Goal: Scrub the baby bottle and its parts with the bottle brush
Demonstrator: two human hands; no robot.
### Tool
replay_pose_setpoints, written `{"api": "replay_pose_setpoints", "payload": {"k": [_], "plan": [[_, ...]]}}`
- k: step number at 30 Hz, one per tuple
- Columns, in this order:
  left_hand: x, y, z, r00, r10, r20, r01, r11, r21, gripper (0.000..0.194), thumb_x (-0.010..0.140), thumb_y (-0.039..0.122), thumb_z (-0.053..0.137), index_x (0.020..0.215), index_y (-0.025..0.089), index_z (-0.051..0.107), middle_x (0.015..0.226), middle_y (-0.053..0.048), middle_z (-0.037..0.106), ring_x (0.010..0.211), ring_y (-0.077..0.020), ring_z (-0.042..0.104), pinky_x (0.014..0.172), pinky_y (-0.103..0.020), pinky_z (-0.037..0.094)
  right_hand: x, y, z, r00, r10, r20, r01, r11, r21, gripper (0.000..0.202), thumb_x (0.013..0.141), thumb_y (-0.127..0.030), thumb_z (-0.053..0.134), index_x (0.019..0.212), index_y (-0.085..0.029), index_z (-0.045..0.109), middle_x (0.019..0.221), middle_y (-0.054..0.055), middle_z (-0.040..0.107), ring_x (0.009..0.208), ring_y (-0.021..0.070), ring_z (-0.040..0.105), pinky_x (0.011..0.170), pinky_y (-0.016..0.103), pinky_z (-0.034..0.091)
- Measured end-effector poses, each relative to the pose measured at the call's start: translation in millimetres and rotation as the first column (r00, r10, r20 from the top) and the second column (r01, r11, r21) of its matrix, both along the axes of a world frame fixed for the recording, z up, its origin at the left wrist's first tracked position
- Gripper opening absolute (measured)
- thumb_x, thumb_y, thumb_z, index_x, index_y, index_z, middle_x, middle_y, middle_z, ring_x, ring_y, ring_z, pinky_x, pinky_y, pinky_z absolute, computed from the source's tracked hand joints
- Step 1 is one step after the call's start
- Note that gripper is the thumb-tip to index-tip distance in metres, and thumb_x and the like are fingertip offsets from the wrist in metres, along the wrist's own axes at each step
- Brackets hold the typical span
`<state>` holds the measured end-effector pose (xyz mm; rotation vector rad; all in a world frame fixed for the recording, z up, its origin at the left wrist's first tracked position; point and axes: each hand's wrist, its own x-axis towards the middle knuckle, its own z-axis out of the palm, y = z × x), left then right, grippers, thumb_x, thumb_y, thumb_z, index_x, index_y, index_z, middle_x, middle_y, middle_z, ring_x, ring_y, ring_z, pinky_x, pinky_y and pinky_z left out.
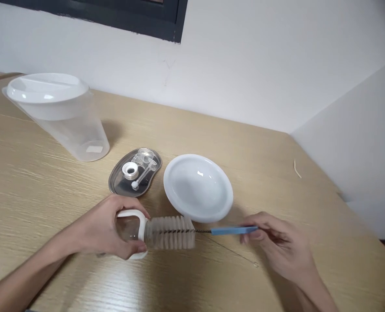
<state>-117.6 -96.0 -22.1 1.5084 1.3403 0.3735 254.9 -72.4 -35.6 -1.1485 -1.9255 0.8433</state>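
Observation:
My left hand (114,229) is wrapped around a small clear baby bottle (127,227) with a white handle ring, its mouth turned to the right. In my right hand (277,245) is the blue handle of a bottle brush (176,232), pinched between thumb and fingers. The brush lies level, its pale bristles at the bottle's mouth and mostly outside it; how far the tip reaches in is hidden. Below the brush, a thin wire brush (236,252) with a looped end rests on the table. My left palm hides much of the bottle.
A white bowl (223,212) stands just beyond the brush. Left of it, a kidney-shaped metal tray (116,184) holds a white ring and several clear parts. A lidded translucent pitcher (72,125) stands at the back left. A wall borders the wooden table (260,160).

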Motion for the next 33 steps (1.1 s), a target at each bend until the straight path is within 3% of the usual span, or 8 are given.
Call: {"api": "replay_pose_setpoints", "payload": {"k": [4,7,10,16,21,27,30,33], "plan": [[3,-2,-3.6,0.999,-0.039,-0.002,0.039,0.999,-0.023,0.043,0.063,0.033,0.08,0.103,0.022,0.07,0.081,0.0,0.07,0.065,-0.0144,0.063,0.052,-0.02,0.046,-5,-1,5.8,0.997,-0.04,0.063,0.04,0.999,0.008,0.053,0.102,-0.041,0.045,0.053,-0.02,0.055,0.044,0.0,0.053,0.04,0.0101,0.05,0.04,0.021,0.04],[1,0,-2.4,1.0,-0.008,-0.015,0.007,1.0,-0.025,0.04,0.064,0.034,0.078,0.102,0.021,0.071,0.08,0.0,0.069,0.062,-0.0126,0.059,0.052,-0.02,0.045,-4,-1,5.5,1.0,-0.009,-0.024,0.01,1.0,0.03,0.019,0.096,-0.035,0.058,0.09,-0.024,0.072,0.061,0.0,0.063,0.051,0.013,0.06,0.047,0.022,0.049],[-2,4,2.2,1.0,0.005,-0.004,-0.005,0.999,-0.033,0.038,0.065,0.033,0.077,0.1,0.02,0.07,0.076,0.001,0.067,0.059,-0.0114,0.057,0.052,-0.02,0.045,-2,-1,1.2,0.99,0.0,-0.142,0.009,0.998,0.063,0.038,0.087,-0.028,0.071,0.124,-0.032,0.063,0.075,0.0,0.068,0.062,0.0164,0.066,0.056,0.027,0.057],[-4,5,3.9,1.0,-0.023,-0.019,0.023,0.999,-0.027,0.04,0.063,0.029,0.076,0.101,0.021,0.069,0.086,-0.002,0.071,0.068,-0.0156,0.063,0.058,-0.023,0.05,-2,-2,-4.9,0.99,-0.081,-0.117,0.091,0.992,0.085,0.008,0.094,-0.031,0.063,0.098,-0.025,0.067,0.063,0.0,0.068,0.051,0.015,0.064,0.047,0.025,0.052],[0,3,0.4,0.999,-0.045,-0.026,0.044,0.998,-0.041,0.04,0.062,0.028,0.076,0.1,0.022,0.07,0.081,0.0,0.071,0.062,-0.0141,0.061,0.052,-0.02,0.046,-6,-5,-3.8,0.995,-0.102,0.0,0.101,0.989,0.109,0.048,0.102,-0.046,0.042,0.066,-0.021,0.06,0.05,0.001,0.058,0.042,0.0117,0.054,0.041,0.023,0.042],[-1,8,2.9,0.999,0.013,-0.04,-0.014,1.0,-0.025,0.039,0.063,0.032,0.075,0.1,0.02,0.071,0.078,-0.002,0.069,0.063,-0.0159,0.062,0.053,-0.022,0.047,-2,-2,-0.6,0.994,0.007,-0.106,-0.004,0.999,0.032,0.034,0.093,-0.039,0.063,0.125,-0.026,0.061,0.088,0.006,0.071,0.067,0.0165,0.068,0.059,0.027,0.058],[-2,10,4.3,0.999,0.019,-0.038,-0.021,0.998,-0.063,0.039,0.064,0.032,0.074,0.101,0.019,0.069,0.074,-0.001,0.066,0.062,-0.0152,0.059,0.054,-0.023,0.046,0,0,-2.0,0.993,0.01,-0.122,0.001,0.996,0.093,0.024,0.089,-0.023,0.069,0.113,-0.027,0.066,0.081,0.002,0.07,0.065,0.0143,0.067,0.058,0.024,0.057],[-2,10,3.7,1.0,0.017,0.011,-0.016,0.995,-0.103,0.038,0.064,0.033,0.074,0.099,0.019,0.068,0.071,0.0,0.063,0.062,-0.0151,0.058,0.052,-0.022,0.044,1,-1,-4.9,0.994,-0.009,-0.11,0.016,0.998,0.068,0.014,0.091,-0.025,0.067,0.105,-0.024,0.067,0.07,0.001,0.07,0.057,0.014,0.067,0.051,0.023,0.055]]}}
